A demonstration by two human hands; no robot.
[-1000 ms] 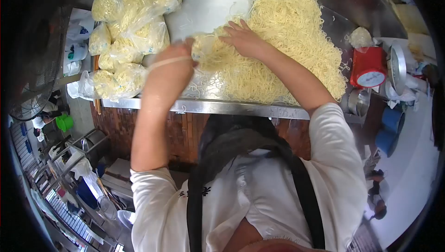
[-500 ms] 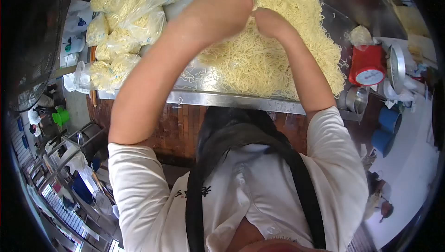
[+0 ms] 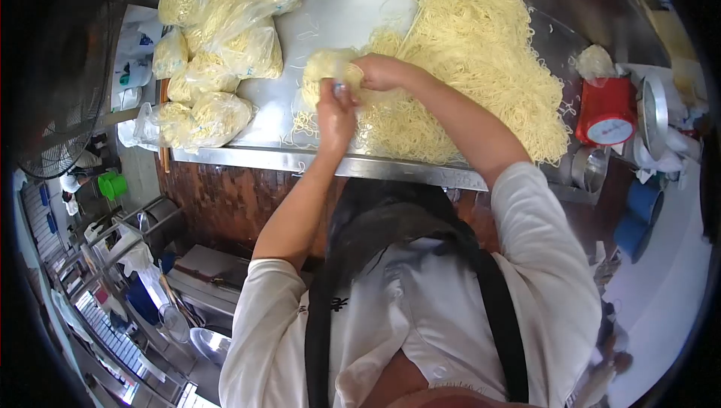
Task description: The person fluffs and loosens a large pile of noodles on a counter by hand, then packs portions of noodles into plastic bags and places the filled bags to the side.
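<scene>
A clear plastic bag of noodles [image 3: 323, 70] is between my hands, above the metal tray [image 3: 345, 3]. My left hand [image 3: 336, 111] is closed on the near side of the bag, fingers pointing away from me. From the right, my right hand [image 3: 379, 72] is closed at the bag's right side, its fingertips partly hidden. A large heap of loose pale-yellow noodles [image 3: 481, 63] spreads over the tray beyond and right of my hands. Several filled noodle bags [image 3: 251, 48] are piled on the left.
On the right stand a red scale [image 3: 607, 111] with a bagged lump [image 3: 595, 63] on it, metal bowls [image 3: 587, 168] and blue buckets [image 3: 637, 216]. The tray's raised front edge [image 3: 255, 159] runs before me. A fan [image 3: 64, 123] and a green container [image 3: 113, 185] are at left.
Both hands have come back from the far side of the heap toward the tray's near left part. The bag of noodles now shows between them; the arms hid that area before.
</scene>
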